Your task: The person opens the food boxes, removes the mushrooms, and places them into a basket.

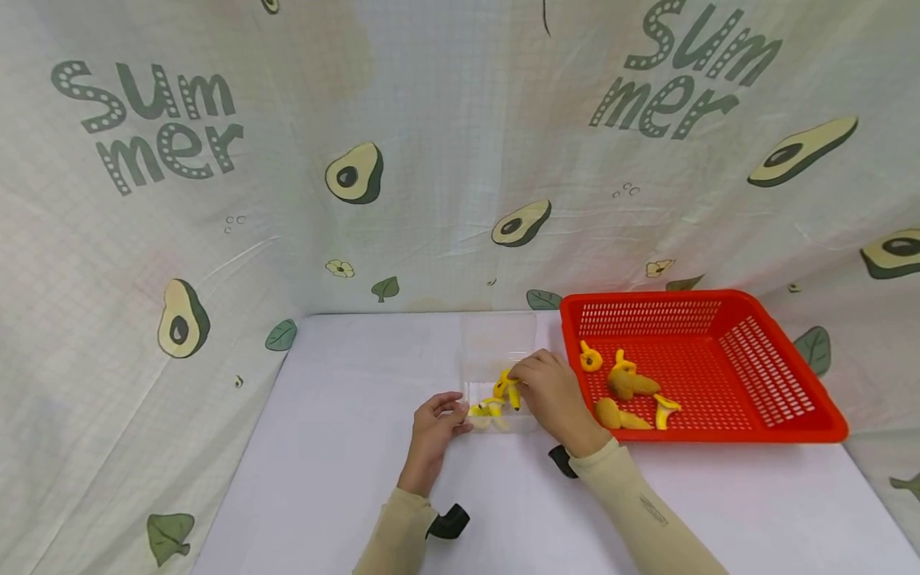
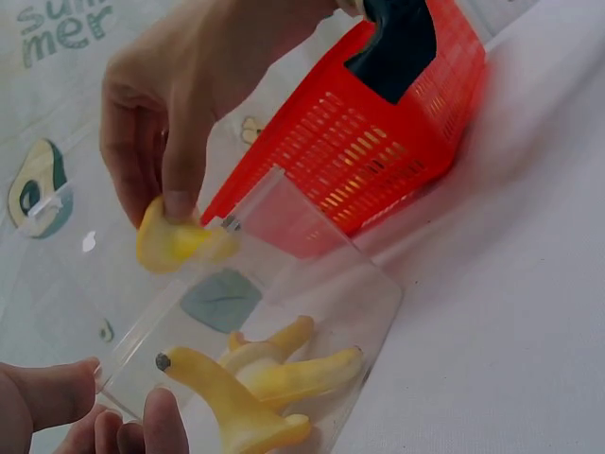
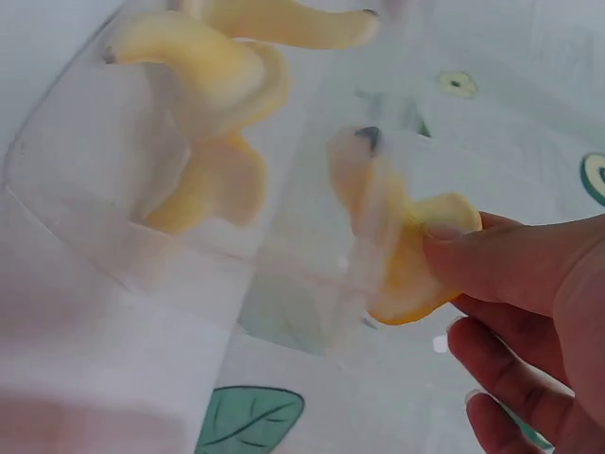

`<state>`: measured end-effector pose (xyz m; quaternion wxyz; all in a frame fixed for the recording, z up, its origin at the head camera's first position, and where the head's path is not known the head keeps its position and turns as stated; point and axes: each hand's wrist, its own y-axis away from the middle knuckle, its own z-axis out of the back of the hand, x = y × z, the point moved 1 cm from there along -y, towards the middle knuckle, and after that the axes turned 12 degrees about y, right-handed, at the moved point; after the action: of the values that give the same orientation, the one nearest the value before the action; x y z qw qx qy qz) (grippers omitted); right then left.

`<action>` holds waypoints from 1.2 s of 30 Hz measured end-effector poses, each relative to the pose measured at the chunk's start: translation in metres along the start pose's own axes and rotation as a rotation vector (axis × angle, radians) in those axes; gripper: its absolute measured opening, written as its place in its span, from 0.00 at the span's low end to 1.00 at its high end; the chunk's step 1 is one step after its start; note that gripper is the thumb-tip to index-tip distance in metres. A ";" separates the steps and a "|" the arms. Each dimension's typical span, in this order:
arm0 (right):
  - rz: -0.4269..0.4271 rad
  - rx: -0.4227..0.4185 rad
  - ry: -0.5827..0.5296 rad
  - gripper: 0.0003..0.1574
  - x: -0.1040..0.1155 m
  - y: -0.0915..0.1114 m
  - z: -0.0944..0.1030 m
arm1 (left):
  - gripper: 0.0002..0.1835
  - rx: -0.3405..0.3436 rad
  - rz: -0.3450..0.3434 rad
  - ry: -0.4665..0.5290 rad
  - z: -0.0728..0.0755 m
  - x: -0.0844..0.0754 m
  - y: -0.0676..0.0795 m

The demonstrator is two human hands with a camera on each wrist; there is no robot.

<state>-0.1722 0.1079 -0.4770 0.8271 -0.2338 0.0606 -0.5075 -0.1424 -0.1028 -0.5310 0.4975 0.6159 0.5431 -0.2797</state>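
My right hand (image 1: pixel 557 395) pinches a yellow toy mushroom (image 3: pixel 416 260) by its cap, between thumb and fingers. Its dark-tipped stem points into a clear plastic box (image 2: pixel 373 293), over the rim. Several similar yellow mushrooms (image 2: pixel 222 392) lie heaped inside the box. The transparent lid (image 1: pixel 499 335) stands swung back on the far side. At the box's left wall, my left hand (image 1: pixel 434 435) holds the edge between thumb and fingers, as the left wrist view shows.
To the right of the box stands a red perforated basket (image 1: pixel 719 435). Brown mushrooms (image 1: pixel 632 385) and yellow mushrooms (image 1: pixel 664 410) lie along its left side. A white cloth covers the table (image 1: pixel 323 479), and a printed curtain (image 1: pixel 431 120) hangs behind it.
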 end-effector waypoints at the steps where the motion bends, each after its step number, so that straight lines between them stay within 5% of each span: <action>1: -0.002 -0.028 -0.006 0.13 0.000 0.001 0.003 | 0.19 -0.001 0.000 -0.001 0.000 0.001 0.000; 19: -0.119 -0.274 -0.032 0.19 -0.048 0.037 0.056 | 0.18 0.008 -0.018 0.001 0.001 0.003 0.000; 36: -0.247 -0.280 0.023 0.21 -0.085 0.062 0.062 | 0.19 -0.005 -0.008 -0.016 0.001 0.002 -0.002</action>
<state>-0.1420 0.2248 -0.4620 0.7172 -0.3465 0.1110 -0.5944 -0.1437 -0.1029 -0.5342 0.5024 0.6101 0.5421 -0.2852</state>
